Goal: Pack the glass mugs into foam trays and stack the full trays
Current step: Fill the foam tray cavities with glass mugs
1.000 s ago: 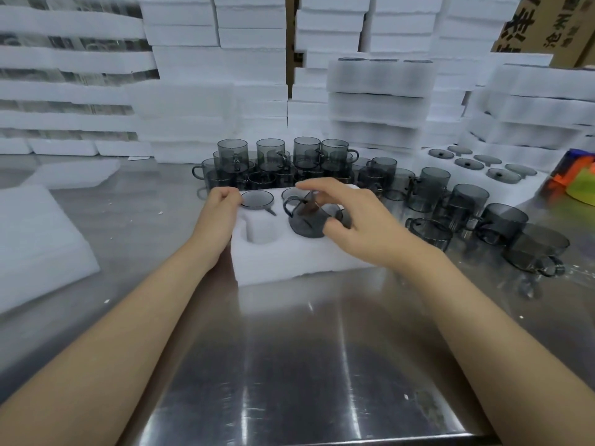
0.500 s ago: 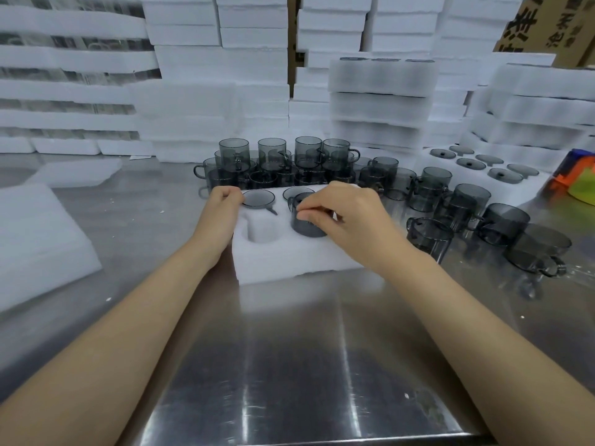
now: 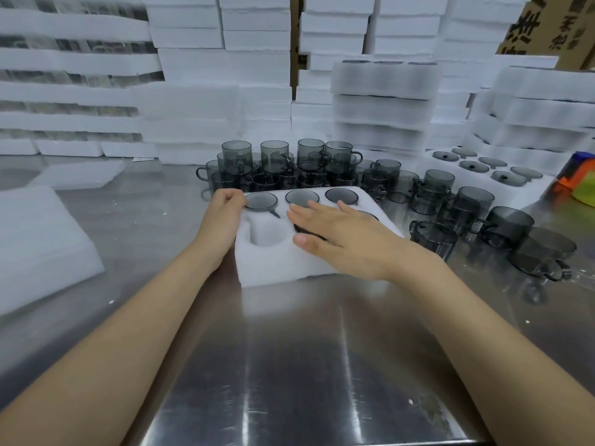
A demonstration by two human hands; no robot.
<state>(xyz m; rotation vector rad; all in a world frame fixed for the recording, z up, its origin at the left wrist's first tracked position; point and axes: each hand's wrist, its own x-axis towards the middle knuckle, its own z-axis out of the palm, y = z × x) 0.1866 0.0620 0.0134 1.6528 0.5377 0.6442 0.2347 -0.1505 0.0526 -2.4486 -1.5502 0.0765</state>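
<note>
The right hand has let go of the mug and now lies flat on it, fingers straight, in the near middle hole. The left hand grips the far left corner of the foam tray. The tray lies long side left to right on the table. Three mugs fill its far row.
</note>
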